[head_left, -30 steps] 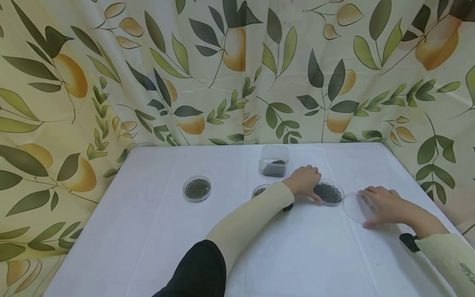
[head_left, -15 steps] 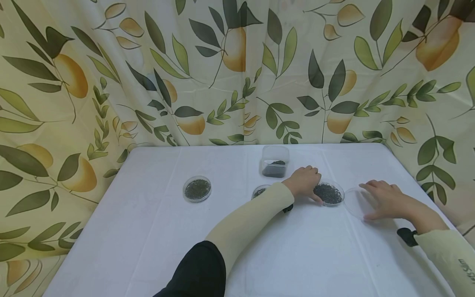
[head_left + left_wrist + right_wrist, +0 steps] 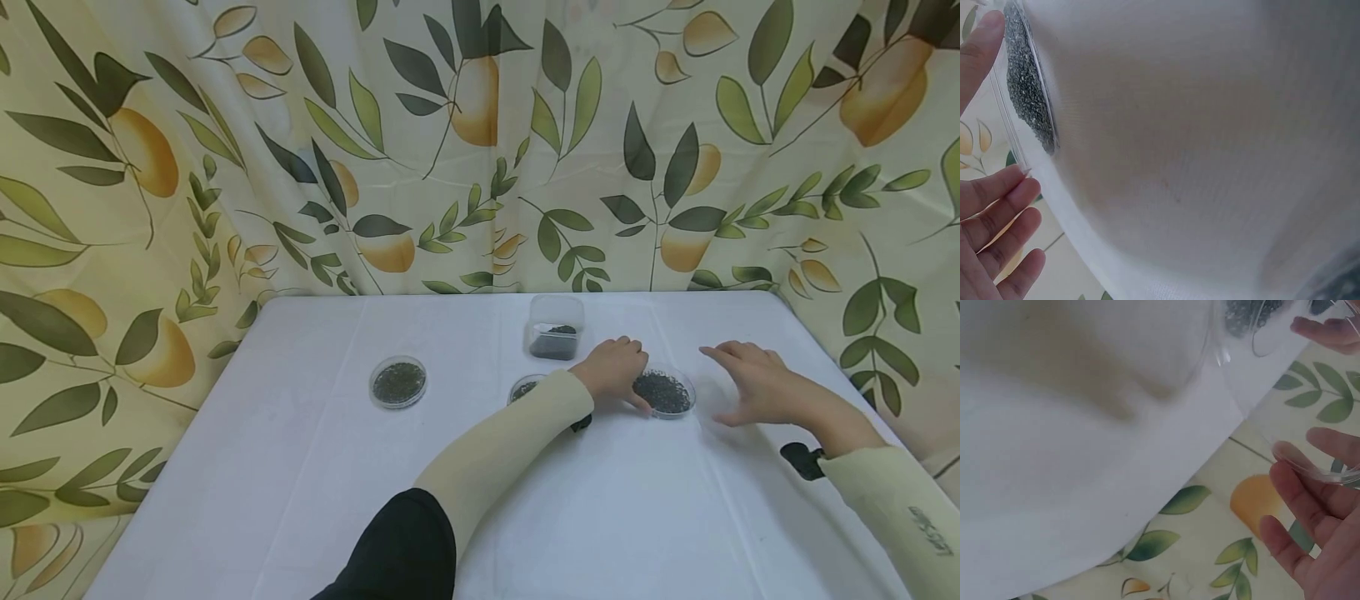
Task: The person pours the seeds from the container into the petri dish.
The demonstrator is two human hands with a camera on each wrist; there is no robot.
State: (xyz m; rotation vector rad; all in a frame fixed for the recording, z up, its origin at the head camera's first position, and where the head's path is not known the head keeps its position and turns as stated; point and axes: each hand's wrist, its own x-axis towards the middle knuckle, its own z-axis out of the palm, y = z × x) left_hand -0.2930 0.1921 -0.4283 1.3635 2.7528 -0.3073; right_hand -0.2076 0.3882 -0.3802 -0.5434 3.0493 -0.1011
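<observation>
My left hand (image 3: 613, 368) grips the rim of a clear round petri dish (image 3: 666, 393) filled with dark grains, on the right half of the table. In the left wrist view its thumb and forefinger span the dish (image 3: 1030, 81), the other fingers spread below. My right hand (image 3: 772, 387) is just right of that dish, holding a clear round lid (image 3: 1319, 475) by its edge between thumb and fingers. The lid is so transparent that the head view barely shows it; in the right wrist view it overlaps the grains.
Another petri dish of dark grains (image 3: 399, 382) stands left on the white-covered table (image 3: 300, 483). A smaller dish (image 3: 522, 387) is partly hidden by my left sleeve. Behind it stands a clear plastic box (image 3: 555, 329) with dark grains. A leaf-patterned curtain (image 3: 465, 208) hangs behind.
My right hand has risen with the lid and shifted left and away from me, toward the dish. The left hand has stayed at the dish.
</observation>
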